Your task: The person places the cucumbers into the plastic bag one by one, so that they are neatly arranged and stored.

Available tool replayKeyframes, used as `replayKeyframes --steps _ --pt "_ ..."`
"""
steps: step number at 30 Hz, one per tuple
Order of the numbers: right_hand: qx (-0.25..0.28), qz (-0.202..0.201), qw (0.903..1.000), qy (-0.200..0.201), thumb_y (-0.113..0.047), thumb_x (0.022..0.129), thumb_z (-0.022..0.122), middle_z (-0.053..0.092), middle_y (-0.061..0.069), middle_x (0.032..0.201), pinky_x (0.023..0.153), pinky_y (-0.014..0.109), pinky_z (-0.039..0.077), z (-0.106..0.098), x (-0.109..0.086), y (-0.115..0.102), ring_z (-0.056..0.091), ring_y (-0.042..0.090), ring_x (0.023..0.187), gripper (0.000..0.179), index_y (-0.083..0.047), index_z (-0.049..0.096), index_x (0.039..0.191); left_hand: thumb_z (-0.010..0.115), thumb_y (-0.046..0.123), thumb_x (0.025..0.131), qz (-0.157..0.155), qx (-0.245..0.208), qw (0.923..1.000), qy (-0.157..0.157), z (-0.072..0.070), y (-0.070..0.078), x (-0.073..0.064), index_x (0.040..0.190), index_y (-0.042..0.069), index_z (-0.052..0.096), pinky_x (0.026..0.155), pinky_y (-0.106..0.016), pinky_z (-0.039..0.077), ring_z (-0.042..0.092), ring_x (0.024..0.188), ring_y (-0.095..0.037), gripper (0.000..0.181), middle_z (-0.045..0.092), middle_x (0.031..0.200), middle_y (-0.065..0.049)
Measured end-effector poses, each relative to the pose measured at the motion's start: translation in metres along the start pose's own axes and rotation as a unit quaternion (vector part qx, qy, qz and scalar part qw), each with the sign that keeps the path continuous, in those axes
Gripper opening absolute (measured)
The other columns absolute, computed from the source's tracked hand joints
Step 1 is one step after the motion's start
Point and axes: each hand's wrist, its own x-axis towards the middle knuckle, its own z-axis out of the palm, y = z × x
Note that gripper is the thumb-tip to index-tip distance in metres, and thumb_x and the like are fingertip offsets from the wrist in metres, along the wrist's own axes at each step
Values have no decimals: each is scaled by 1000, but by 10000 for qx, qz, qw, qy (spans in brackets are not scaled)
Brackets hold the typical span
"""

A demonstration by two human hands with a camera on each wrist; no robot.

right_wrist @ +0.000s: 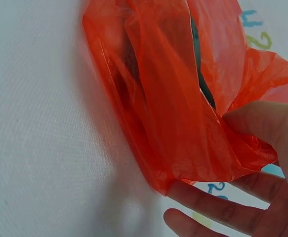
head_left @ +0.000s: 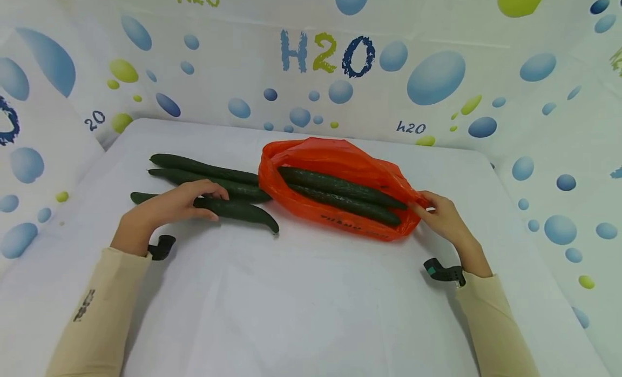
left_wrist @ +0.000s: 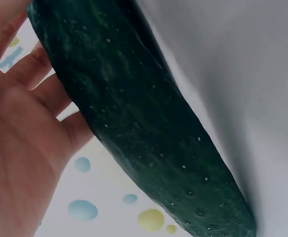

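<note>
In the head view my left hand (head_left: 182, 204) grips the front dark green cucumber (head_left: 243, 212), thumb on its near side and fingers behind it. The left wrist view shows this cucumber (left_wrist: 134, 118) up close, with the fingers (left_wrist: 50, 94) along its far side; the thumb is hidden. Two more long cucumbers (head_left: 204, 166) lie just behind, their right ends by the bag. With thumb and fingers, my right hand (head_left: 442, 217) pinches the right edge of an orange-red plastic bag (head_left: 335, 150). Inside the bag, two cucumbers (head_left: 340, 185) lie side by side, its mouth gaping upward.
A white cloth (head_left: 311, 301) covers the table. Behind it and at the sides hangs a white curtain (head_left: 194, 91) printed with blue and green drops and H2O lettering. Dark camera mounts (head_left: 444, 271) are strapped to both wrists.
</note>
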Motion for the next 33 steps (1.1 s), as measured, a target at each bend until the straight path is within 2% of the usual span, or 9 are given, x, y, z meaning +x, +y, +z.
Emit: replayKeyframes --steps 3,5,10,17,22,24,28,31,33 --pt "15 -13 10000 -3 -13 99 54 64 26 116 86 41 54 0 0 0 59 36 100 33 7 58 124 82 17 78 -80 49 9999 -93 1 6 4 114 11 64 91 -22 45 55 102 -13 41 63 111 2" --pt "27 -13 10000 -15 -13 99 54 63 26 116 86 44 54 0 0 1 60 36 100 33 7 58 125 82 18 79 -52 82 9999 -122 2 11 5 114 11 65 91 -24 46 56 103 -13 40 63 111 3" --pt "21 -31 10000 -10 -13 99 55 64 25 116 83 27 53 1 0 1 60 36 101 32 7 58 125 82 12 78 282 174 9994 -109 2 26 8 114 11 65 91 -28 50 57 104 -13 40 63 111 4" --pt "58 -43 10000 -50 -13 99 54 62 26 119 85 32 53 0 0 -2 60 37 102 33 7 58 125 79 15 81 340 478 9979 -285 3 54 16 118 16 65 91 -34 51 57 106 -11 40 61 112 7" --pt "85 -41 10000 1 -12 99 55 63 26 117 79 14 46 0 1 -1 61 36 100 33 7 58 125 80 16 80 395 632 9966 -357 5 69 26 118 16 66 89 -34 53 58 102 -11 41 60 111 6" --pt "94 -52 9999 6 -12 99 55 64 26 116 77 11 44 1 0 0 61 36 99 33 8 58 125 80 15 80 437 677 9960 -393 6 73 31 119 16 65 88 -33 53 58 101 -11 41 60 110 5" --pt "72 -53 10000 9 -12 99 55 64 26 116 76 10 44 2 0 2 61 36 99 33 8 57 125 79 15 81 691 715 9942 -409 9 83 38 124 14 64 92 -35 52 58 108 -14 45 60 117 2" --pt "54 -56 10000 -6 -12 99 54 64 26 116 78 14 46 2 1 1 61 36 100 33 8 57 125 79 18 81 768 739 9935 -395 11 92 42 126 15 63 95 -37 51 57 114 -16 48 59 122 1" --pt "32 -65 10000 -1 -12 99 54 64 25 116 81 20 49 1 1 0 61 35 99 33 7 58 125 78 21 81 772 839 9927 -385 12 99 45 125 17 63 94 -36 51 58 110 -15 46 59 121 3"
